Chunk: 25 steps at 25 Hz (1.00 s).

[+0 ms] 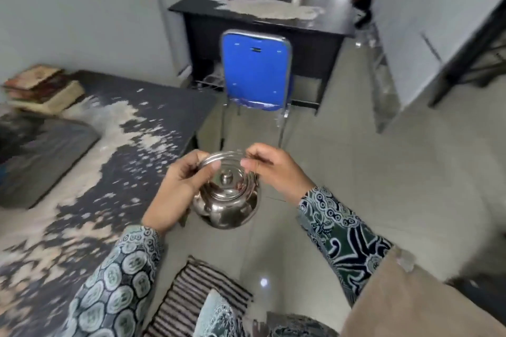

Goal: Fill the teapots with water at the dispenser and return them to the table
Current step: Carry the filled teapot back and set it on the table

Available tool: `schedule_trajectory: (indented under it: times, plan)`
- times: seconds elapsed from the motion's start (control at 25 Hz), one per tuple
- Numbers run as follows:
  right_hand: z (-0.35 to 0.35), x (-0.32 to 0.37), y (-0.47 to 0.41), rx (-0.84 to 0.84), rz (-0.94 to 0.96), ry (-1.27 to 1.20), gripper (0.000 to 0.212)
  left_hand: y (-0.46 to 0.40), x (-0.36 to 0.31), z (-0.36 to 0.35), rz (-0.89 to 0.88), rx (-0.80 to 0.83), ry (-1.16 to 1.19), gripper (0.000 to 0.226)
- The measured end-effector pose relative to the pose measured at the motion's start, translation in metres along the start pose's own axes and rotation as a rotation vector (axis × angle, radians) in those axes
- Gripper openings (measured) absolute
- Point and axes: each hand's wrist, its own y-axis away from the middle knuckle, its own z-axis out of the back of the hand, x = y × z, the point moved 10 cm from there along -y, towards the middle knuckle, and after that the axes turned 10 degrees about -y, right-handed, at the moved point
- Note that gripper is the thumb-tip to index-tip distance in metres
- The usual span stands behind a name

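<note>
Round, polished steel teapot, knobbed lid on, held above glossy tile. Left hand and right hand both pinch its ribbed wire handle.

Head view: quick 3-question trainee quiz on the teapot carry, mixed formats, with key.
1. True or false: the steel teapot is resting on the worn table.
2. Which hands have a grip on the teapot's handle? A) left only B) right only C) both
3. Fill in: the chair ahead is coloured ____.

Key: 1 false, it is held above the floor; 2 C, left hand and right hand; 3 blue.
</note>
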Motion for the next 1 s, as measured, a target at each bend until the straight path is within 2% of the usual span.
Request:
schedule_trajectory:
  times: [0.2, 0.44, 0.76, 0.92, 1.0]
  plan:
    - [0.144, -0.006, 0.010, -0.342, 0.000, -0.127, 0.015, -0.104, -0.029, -0.114, -0.059, 0.201, -0.045, 0.019]
    - [0.284, -0.018, -0.012, -0.582, -0.009, -0.176, 0.017, -0.222, -0.052, -0.226, -0.113, 0.358, -0.078, 0.020]
    - [0.471, -0.001, -0.114, -0.696, 0.028, -0.159, 0.016, -0.416, -0.103, -0.331, -0.187, 0.394, -0.066, 0.021]
    - [0.556, -0.003, -0.167, -0.742, 0.000, -0.173, 0.004, -0.514, -0.121, -0.377, -0.202, 0.429, -0.106, 0.023]
    - [0.608, -0.008, -0.199, -0.739, -0.012, -0.176, 0.006, -0.570, -0.127, -0.404, -0.206, 0.450, -0.122, 0.021]
